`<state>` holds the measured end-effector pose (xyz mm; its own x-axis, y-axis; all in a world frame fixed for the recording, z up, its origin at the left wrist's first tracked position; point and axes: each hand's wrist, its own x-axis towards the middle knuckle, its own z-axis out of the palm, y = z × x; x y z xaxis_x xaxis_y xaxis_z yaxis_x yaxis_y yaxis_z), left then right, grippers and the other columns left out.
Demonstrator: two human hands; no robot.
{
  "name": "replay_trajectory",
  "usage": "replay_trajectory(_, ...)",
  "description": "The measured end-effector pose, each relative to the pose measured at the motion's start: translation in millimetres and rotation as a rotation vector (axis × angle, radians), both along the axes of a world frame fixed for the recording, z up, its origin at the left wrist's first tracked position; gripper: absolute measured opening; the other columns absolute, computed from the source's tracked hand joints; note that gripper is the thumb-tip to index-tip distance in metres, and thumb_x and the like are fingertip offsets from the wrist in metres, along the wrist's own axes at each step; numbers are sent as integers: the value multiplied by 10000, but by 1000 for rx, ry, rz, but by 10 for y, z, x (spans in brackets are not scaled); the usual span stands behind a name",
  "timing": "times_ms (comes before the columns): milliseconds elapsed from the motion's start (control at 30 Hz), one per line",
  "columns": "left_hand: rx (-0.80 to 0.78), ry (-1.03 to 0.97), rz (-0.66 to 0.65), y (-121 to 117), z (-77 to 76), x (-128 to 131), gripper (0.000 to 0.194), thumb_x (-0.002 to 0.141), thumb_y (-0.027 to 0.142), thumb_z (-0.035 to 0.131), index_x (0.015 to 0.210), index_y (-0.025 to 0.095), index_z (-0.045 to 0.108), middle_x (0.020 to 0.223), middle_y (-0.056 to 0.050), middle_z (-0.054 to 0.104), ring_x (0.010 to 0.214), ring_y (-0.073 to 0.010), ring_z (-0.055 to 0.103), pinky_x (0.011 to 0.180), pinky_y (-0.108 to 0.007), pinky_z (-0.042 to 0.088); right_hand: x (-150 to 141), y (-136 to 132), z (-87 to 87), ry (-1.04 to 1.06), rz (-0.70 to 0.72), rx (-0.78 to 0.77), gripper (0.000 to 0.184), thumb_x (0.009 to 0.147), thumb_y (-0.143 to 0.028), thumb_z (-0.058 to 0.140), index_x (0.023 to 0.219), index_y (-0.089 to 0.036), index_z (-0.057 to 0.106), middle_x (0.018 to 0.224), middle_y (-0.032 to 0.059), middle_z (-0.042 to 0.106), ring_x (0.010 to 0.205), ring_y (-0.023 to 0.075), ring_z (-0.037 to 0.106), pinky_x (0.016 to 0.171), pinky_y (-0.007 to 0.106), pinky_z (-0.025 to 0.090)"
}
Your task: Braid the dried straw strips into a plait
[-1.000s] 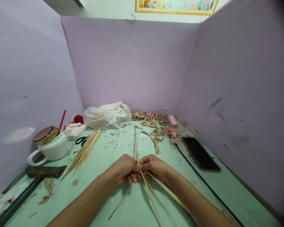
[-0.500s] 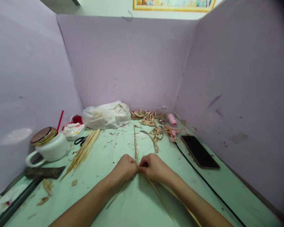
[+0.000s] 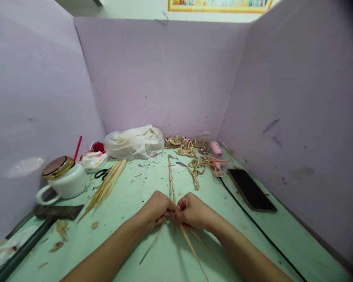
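A thin straw braid (image 3: 171, 178) runs away from me along the pale green table. At its near end my left hand (image 3: 159, 207) and my right hand (image 3: 191, 211) meet, fingers pinched closed. Loose straw strands (image 3: 191, 246) come out below my right hand toward the table's front. From under my left hand a thinner strand (image 3: 151, 244) slants down and left. My fingers cover the spot where the strands join the braid.
At left lie a bundle of straw (image 3: 107, 186), black scissors (image 3: 101, 174), a lidded white mug (image 3: 69, 184) and a hammer (image 3: 59, 212). A white plastic bag (image 3: 135, 143) sits at the back. Braided pieces (image 3: 195, 166), pink thread (image 3: 215, 149) and a phone (image 3: 252, 190) are to the right.
My hands stay at the braid's near end while their fingers shift. The loose strands swung right under my right forearm, then came back toward the middle. The view moved slightly.
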<state>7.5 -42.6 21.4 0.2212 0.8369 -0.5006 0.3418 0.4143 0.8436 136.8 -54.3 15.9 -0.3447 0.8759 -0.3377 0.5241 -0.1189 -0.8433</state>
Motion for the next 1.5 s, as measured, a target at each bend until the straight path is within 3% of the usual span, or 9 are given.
replay_trajectory(233,50,-101,-98,39,-53,-75,149,522,156,455,421,175,348,312,78,265,254,-24,159,282,-189,87,23,8,-10,-5,-2,22,114,545,-139,487,436,-145,521,343,-41,446,320,73,405,330,174,305)
replay_trajectory(400,95,-64,-120,45,-34,-82,110,501,170,499,433,158,413,297,77,293,244,-28,194,281,-187,111,114,29,92,77,79,-74,133,564,-195,560,453,-128,530,389,-30,488,349,52,408,363,161,331)
replay_trajectory(533,95,-37,-124,39,-14,-65,103,485,145,475,420,161,398,298,80,281,252,-24,171,284,-192,108,182,108,182,163,-218,-36,83,604,-194,559,566,-123,544,495,-5,553,416,51,445,382,147,341)
replay_trajectory(600,92,-45,-125,36,-5,-58,99,480,129,457,415,163,392,296,82,268,255,-23,160,285,-194,106,164,119,184,233,-299,-112,61,605,-178,548,644,-132,545,595,13,591,482,70,495,404,159,383)
replay_trajectory(767,91,-50,-149,46,1,-77,58,491,136,462,437,150,443,288,77,282,239,-32,177,281,-194,113,46,72,94,364,-150,-260,82,617,-159,493,544,-125,509,518,25,552,471,106,511,391,202,416)
replay_trajectory(1033,107,39,-239,82,-10,-143,42,506,158,479,475,133,492,326,57,359,254,-38,236,292,-187,145,7,97,23,269,-235,-195,122,597,-118,536,480,-114,503,411,-13,488,330,37,358,308,151,299)
replay_trajectory(1200,73,110,-384,214,55,-368,149,540,255,543,580,114,568,457,-3,532,278,-31,265,305,-182,161,-10,107,-52,274,-220,-203,96,593,-137,545,505,-113,516,412,-21,494,316,29,336,301,150,267)
replay_trajectory(1300,115,176,-259,378,155,-600,225,566,304,554,676,112,599,590,-36,608,303,-29,281,325,-184,177,2,129,-120,281,-190,-208,111,592,-173,561,508,-112,520,420,-24,500,311,21,326,298,147,235)
replay_trajectory(1500,520,729,398,634,307,-1159,170,592,214,511,689,156,639,645,-42,621,506,-115,497,475,-215,320,26,164,-200,233,-150,-205,140,602,-231,568,525,-122,529,396,-46,453,289,14,281,295,154,188)
